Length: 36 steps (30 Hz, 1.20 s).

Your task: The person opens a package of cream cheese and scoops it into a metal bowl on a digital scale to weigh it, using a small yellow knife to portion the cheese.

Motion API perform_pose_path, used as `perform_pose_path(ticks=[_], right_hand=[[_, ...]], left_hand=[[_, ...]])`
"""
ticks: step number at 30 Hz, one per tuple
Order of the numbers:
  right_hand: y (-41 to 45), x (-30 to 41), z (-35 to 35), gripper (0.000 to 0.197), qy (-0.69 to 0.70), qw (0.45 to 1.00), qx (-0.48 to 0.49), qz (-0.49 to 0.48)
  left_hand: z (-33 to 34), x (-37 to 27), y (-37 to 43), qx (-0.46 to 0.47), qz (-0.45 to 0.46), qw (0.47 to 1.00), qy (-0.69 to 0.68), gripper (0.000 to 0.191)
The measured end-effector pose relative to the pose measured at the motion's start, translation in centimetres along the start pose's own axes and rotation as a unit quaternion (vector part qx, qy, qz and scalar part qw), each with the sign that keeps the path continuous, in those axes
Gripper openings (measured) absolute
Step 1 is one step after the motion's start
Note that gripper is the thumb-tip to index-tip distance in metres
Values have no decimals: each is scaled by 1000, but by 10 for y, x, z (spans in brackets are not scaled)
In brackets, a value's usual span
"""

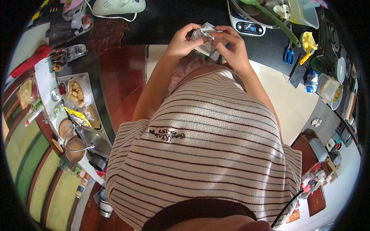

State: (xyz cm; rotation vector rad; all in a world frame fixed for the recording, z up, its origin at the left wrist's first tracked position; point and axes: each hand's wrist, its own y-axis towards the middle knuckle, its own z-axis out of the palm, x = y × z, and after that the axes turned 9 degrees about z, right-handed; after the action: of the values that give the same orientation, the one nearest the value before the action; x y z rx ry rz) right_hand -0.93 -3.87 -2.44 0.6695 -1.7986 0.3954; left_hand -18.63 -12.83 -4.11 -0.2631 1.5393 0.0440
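Observation:
Both of my hands meet at the near edge of the black countertop (173, 17). Between them is a crumpled, partly clear plastic packet (206, 46) with silvery and white parts. My left hand (183, 42) grips its left side with thumb and fingers. On the other side, my right hand (231, 43) pinches the packet near its top. What the packet contains cannot be made out. Just right of my hands, a kitchen scale (251, 28) with a lit display carries a bowl (264, 13). A green spatula (277, 21) leans across that bowl.
A white hand mixer (118, 7) lies at the back left, near a dark red cloth (107, 34). Blue-handled scissors (289, 55), a small bowl of yellow butter-like pieces (308, 42) and a phone (297, 75) lie to the right. The sink (96, 141) is at left.

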Motion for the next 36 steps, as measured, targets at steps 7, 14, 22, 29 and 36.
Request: perform_pose_path(ticks=[7, 14, 22, 29, 36], right_hand=[[8, 21, -9, 22, -129, 991, 10, -29], [16, 19, -21, 17, -66, 996, 50, 18], [31, 3, -27, 15, -71, 978, 125, 152], [27, 21, -24, 10, -167, 985, 51, -11], [19, 17, -23, 10, -216, 974, 53, -52]], left_hand=[[3, -10, 10, 7, -67, 996, -57, 35], [13, -10, 17, -31, -76, 996, -43, 32], [13, -7, 22, -12, -68, 997, -42, 33], [19, -10, 24, -34, -48, 998, -26, 37], [23, -3, 24, -35, -52, 998, -7, 36]])
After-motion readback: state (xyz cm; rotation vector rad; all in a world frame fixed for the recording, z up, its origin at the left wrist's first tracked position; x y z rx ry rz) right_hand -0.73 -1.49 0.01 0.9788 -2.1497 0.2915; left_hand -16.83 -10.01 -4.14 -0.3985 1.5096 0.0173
